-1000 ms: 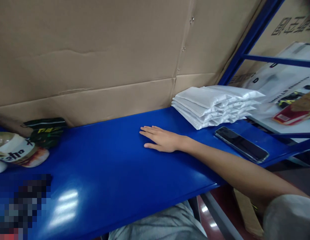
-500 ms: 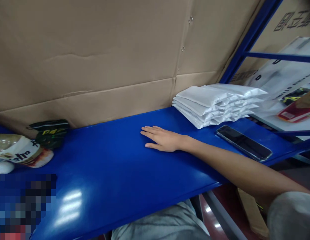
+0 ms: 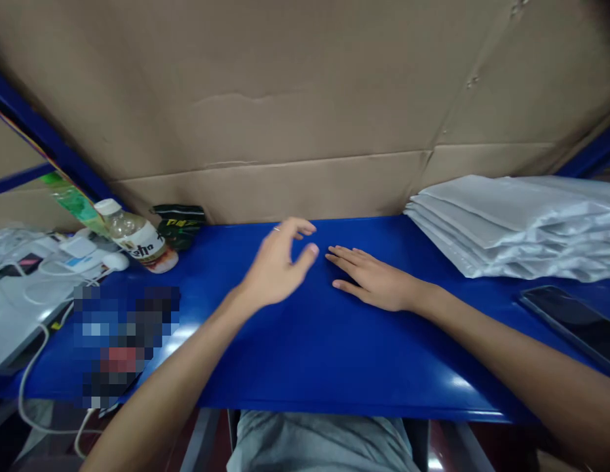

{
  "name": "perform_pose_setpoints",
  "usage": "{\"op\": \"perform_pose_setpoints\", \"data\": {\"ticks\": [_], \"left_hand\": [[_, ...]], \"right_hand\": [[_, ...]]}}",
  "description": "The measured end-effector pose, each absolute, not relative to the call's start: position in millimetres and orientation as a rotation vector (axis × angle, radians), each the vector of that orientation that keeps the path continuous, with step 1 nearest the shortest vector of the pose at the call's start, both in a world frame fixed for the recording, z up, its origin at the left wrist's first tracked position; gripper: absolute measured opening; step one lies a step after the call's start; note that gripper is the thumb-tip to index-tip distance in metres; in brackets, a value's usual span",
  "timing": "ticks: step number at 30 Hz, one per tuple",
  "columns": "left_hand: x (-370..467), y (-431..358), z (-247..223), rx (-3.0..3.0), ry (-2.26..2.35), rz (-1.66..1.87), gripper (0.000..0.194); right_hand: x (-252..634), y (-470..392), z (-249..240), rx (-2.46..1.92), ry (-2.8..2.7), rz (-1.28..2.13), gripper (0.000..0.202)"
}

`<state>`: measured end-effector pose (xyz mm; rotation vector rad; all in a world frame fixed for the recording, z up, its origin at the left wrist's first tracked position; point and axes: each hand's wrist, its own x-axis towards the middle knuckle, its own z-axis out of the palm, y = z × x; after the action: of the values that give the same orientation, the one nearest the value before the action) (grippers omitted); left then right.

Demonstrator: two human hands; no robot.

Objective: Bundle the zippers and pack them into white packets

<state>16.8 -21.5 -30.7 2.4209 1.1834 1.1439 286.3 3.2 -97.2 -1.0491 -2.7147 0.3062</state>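
Observation:
Slightly blurred, my left hand [image 3: 280,265] hovers above the middle of the blue tabletop [image 3: 305,360], fingers curved and thumb apart, with nothing in it. Beside it, my right hand [image 3: 376,278] lies palm down on the tabletop with its fingers stretched out. A stack of white padded envelopes [image 3: 511,216] lies to the right of my right hand. Nearer the right edge is a phone [image 3: 574,321], dark screen up.
A labelled drink bottle [image 3: 140,239] and a dark green packet [image 3: 181,226] stand at the back left. White cables and small devices [image 3: 78,252] crowd the far left. A pixelated patch covers something at the front left. A cardboard panel [image 3: 295,118] rises behind the table.
My left hand has come into view beside the right one. The view has swung left, showing more of the bottle and cables. My right hand stays flat on the table.

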Motion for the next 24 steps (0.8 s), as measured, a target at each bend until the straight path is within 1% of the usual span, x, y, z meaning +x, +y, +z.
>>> {"op": "perform_pose_setpoints", "data": {"ticks": [2,5,8,11,14,17,24], "left_hand": [[19,-27,-49,2.527,1.229,0.889,0.044],[29,-32,-70,2.609,1.213,0.493,0.063],[32,-30,-74,2.577,1.209,0.338,0.076],[27,-22,-72,2.572,1.2,0.272,0.084],[19,-13,-71,2.604,1.135,0.246,0.085],[11,-8,-71,2.64,1.083,0.199,0.082],[11,-17,-66,2.719,1.159,0.101,0.076]], "right_hand": [[286,3,-101,-1.035,-2.717,0.283,0.08],[287,2,-104,-1.033,-2.702,0.266,0.078],[287,1,-105,-1.059,-2.709,0.242,0.078],[286,1,-103,-1.076,-2.721,0.241,0.08],[285,2,-100,-1.079,-2.731,0.27,0.083],[285,2,-96,-1.065,-2.74,0.3,0.083],[283,2,-88,-1.1,-2.702,0.337,0.083]]}}
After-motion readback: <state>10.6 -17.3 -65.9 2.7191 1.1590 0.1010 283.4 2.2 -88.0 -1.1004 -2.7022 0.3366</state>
